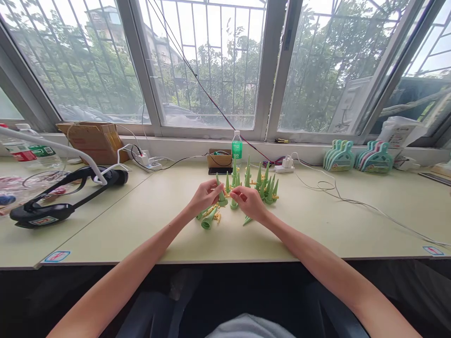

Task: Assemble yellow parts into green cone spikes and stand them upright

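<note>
Over the middle of the table, my left hand (pixel 205 195) is closed around a green plastic cone-shaped spike (pixel 222 199), its tip pointing up. My right hand (pixel 252 202) is beside it, thumb and fingers pinched together towards the spike; whatever they hold is too small to make out. Below my left hand, a few green spikes (pixel 207 223) lie on their sides among small yellow valve-like pieces (pixel 219 218). Behind and right of my right hand stand several upright green spikes (pixel 269 191), some with yellow pieces at their sides. Another spike (pixel 247 219) lies partly hidden under my right hand.
A green-labelled bottle (pixel 237 148), a small cardboard box (pixel 219 158) and a dark phone (pixel 220 171) stand or lie at the back. Black headgear (pixel 70 197) is on the left. White cables (pixel 338 195) cross the right side, near stacked pastel hangers (pixel 338 156).
</note>
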A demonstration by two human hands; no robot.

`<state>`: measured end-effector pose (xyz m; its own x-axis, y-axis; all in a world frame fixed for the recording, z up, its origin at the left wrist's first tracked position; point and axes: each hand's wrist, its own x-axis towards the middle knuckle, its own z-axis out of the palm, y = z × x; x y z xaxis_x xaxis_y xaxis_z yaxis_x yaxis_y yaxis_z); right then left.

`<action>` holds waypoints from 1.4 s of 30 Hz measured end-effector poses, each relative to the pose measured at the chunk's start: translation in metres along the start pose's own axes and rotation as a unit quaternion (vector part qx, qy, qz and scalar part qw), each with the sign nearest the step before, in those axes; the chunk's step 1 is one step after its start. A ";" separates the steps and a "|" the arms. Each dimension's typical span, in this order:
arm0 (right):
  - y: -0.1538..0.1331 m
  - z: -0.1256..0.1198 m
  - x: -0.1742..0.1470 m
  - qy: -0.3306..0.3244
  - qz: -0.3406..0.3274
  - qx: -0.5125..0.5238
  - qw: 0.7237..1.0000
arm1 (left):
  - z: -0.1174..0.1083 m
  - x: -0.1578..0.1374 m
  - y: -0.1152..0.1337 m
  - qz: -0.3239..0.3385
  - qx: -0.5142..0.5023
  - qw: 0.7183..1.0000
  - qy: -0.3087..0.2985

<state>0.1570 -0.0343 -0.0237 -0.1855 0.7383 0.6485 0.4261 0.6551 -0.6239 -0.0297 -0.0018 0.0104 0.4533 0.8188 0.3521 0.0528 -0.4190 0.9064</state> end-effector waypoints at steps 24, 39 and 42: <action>0.004 0.002 0.000 -0.015 0.002 0.013 1.000 | 0.003 -0.003 0.000 0.000 -0.007 1.000 -0.009; 0.007 0.003 0.000 -0.034 0.021 -0.044 0.998 | 0.004 -0.004 -0.005 -0.007 0.004 1.000 -0.020; 0.006 0.003 0.000 -0.040 0.024 -0.051 0.998 | 0.004 -0.003 -0.006 -0.009 0.004 1.000 -0.026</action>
<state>0.1571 -0.0297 -0.0290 -0.2309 0.7816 0.5795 0.5229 0.6020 -0.6035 -0.0281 -0.0038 0.0029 0.4983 0.8050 0.3221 0.0694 -0.4074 0.9106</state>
